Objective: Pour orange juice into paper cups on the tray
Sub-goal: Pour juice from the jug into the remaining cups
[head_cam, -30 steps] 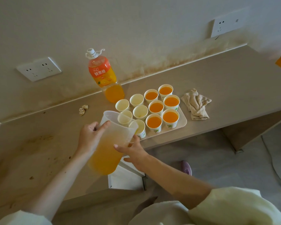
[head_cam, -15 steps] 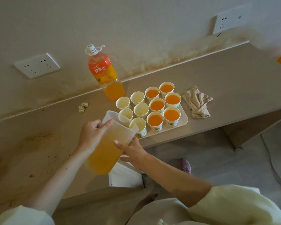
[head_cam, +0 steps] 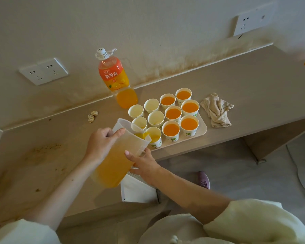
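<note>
Now the pitcher [head_cam: 120, 155], gripped near its rim by the left hand [head_cam: 99, 144] and held underneath by the right hand [head_cam: 144, 163], has tipped further: juice [head_cam: 142, 135] reaches its spout over the cup [head_cam: 156, 140] at the near left corner of the tray [head_cam: 202, 131], so pouring begins.

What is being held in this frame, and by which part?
The pitcher, by both hands: left hand grips its upper wall below the rim, right hand holds its lower wall.
</note>
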